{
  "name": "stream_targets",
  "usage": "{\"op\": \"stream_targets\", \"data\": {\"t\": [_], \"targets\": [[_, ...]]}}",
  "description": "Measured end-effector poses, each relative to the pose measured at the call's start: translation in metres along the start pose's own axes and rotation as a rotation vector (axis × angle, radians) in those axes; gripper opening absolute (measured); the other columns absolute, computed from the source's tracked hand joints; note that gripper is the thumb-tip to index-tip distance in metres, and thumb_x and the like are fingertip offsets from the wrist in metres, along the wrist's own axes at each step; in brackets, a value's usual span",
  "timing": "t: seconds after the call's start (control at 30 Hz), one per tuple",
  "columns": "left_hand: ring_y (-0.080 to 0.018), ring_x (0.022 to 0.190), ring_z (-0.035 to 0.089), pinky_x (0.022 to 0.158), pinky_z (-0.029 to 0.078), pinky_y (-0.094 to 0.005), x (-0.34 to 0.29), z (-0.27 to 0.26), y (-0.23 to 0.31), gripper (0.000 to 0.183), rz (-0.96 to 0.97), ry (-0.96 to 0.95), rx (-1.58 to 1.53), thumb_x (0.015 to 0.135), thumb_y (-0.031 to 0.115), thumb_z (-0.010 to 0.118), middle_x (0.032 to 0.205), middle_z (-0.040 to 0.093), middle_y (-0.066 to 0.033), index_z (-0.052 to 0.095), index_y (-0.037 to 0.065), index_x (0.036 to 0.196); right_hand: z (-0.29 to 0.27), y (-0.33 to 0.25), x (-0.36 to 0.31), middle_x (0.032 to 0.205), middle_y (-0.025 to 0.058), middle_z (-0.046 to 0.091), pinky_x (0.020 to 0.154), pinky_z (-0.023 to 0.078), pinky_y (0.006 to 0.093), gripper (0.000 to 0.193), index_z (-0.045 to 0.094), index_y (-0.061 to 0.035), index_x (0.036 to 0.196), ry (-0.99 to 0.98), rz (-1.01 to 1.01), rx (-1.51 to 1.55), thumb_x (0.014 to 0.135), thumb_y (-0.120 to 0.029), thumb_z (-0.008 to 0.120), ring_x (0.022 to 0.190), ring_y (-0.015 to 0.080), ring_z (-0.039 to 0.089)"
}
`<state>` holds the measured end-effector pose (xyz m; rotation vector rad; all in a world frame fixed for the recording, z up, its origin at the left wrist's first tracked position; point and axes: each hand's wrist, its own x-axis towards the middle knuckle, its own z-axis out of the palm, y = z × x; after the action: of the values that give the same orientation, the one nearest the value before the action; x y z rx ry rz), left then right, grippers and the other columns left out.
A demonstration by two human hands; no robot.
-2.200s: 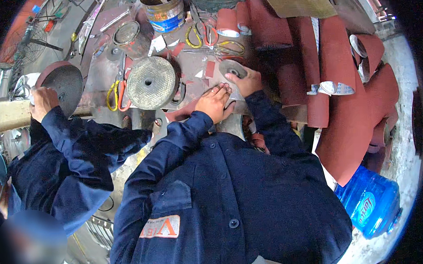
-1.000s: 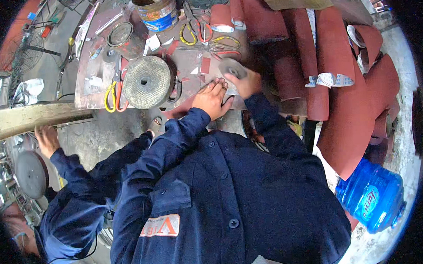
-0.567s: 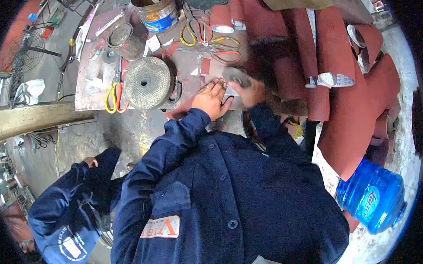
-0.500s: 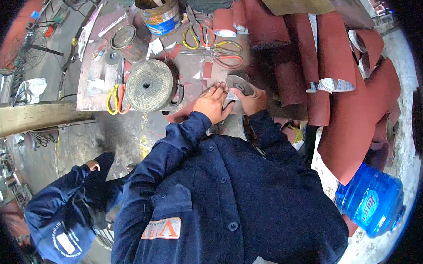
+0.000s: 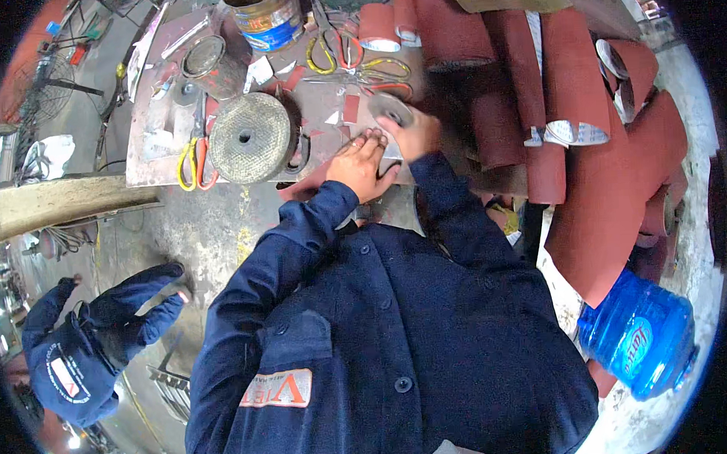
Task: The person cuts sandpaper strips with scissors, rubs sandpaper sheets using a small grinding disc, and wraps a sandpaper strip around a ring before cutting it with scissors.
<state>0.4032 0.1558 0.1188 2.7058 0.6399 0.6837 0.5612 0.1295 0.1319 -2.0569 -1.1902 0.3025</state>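
My right hand [image 5: 416, 135] grips a round grey disc [image 5: 385, 106] with a hole at its centre, its thumb across the face. The disc is tilted above the table [image 5: 312, 117], just beyond my left hand. My left hand [image 5: 360, 168] lies flat with fingers stretched forward, pressing on a pale sheet piece [image 5: 392, 152] near the table's front edge. A dark red sheet [image 5: 307, 183] pokes out beside my left wrist. To the left stands a thick round wheel [image 5: 257, 127] with a textured face, a dark-handled tool [image 5: 300, 155] beside it.
Orange-and-yellow scissors [image 5: 194, 157] lie at the table's left, with more scissors [image 5: 387, 74] farther back. A paint bucket [image 5: 267, 22] and a can [image 5: 212, 66] stand behind. Reddish abrasive rolls [image 5: 576, 83] crowd the right, above a blue water bottle [image 5: 639, 333]. A co-worker [image 5: 80, 357] is at lower left.
My right hand has moved the disc slightly left and farther away. My left hand stays flat on the sheet. The co-worker at lower left has shifted position and spread their arms.
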Motion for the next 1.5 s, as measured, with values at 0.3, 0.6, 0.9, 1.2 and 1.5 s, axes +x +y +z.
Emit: {"op": "stream_targets", "data": {"t": [0.3, 0.6, 0.9, 1.2, 1.5], "targets": [[-0.0315, 0.110, 0.057, 0.095, 0.046, -0.0378, 0.003, 0.005, -0.004, 0.049, -0.006, 0.015, -0.012, 0.082, 0.034, 0.061, 0.117, 0.059, -0.0171, 0.059, -0.004, 0.113, -0.016, 0.008, -0.034, 0.089, 0.0172, 0.069, 0.074, 0.052, 0.0406, 0.044, 0.070, -0.0080, 0.100, 0.051, 0.026, 0.137, 0.071, -0.040, 0.075, 0.083, 0.0348, 0.066], [-0.0302, 0.110, 0.058, 0.096, 0.046, -0.0377, -0.005, 0.006, -0.003, 0.046, -0.041, 0.035, 0.006, 0.084, 0.034, 0.060, 0.116, 0.061, -0.0164, 0.062, -0.003, 0.111, -0.013, -0.005, -0.033, 0.091, 0.0174, 0.069, 0.075, 0.053, 0.0409, 0.040, 0.069, -0.0100, 0.101, 0.044, -0.010, 0.122, 0.073, -0.038, 0.072, 0.084, 0.0360, 0.066], [-0.0300, 0.108, 0.059, 0.094, 0.047, -0.0374, -0.002, 0.001, -0.004, 0.044, -0.040, 0.040, -0.018, 0.083, 0.032, 0.061, 0.116, 0.061, -0.0168, 0.063, -0.003, 0.110, 0.010, -0.009, 0.007, 0.084, 0.0168, 0.069, 0.071, 0.053, 0.0422, 0.042, 0.072, -0.0105, 0.095, -0.020, 0.052, -0.076, 0.070, -0.044, 0.074, 0.078, 0.0347, 0.067], [-0.0289, 0.109, 0.059, 0.094, 0.047, -0.0373, 0.000, 0.003, -0.004, 0.045, -0.012, 0.041, 0.001, 0.082, 0.031, 0.062, 0.114, 0.062, -0.0157, 0.062, -0.003, 0.111, 0.004, -0.026, 0.010, 0.083, 0.0228, 0.067, 0.071, 0.052, 0.0429, 0.043, 0.070, -0.0006, 0.089, -0.003, 0.142, -0.018, 0.069, -0.038, 0.077, 0.081, 0.0377, 0.067], [-0.0290, 0.108, 0.059, 0.094, 0.047, -0.0380, 0.000, 0.007, -0.004, 0.042, -0.018, 0.043, -0.013, 0.082, 0.031, 0.062, 0.114, 0.062, -0.0162, 0.064, -0.002, 0.109, 0.002, 0.008, -0.020, 0.085, 0.0211, 0.067, 0.070, 0.052, 0.0420, 0.043, 0.071, -0.0033, 0.090, 0.032, 0.137, -0.120, 0.069, -0.040, 0.076, 0.080, 0.0353, 0.067]]}}
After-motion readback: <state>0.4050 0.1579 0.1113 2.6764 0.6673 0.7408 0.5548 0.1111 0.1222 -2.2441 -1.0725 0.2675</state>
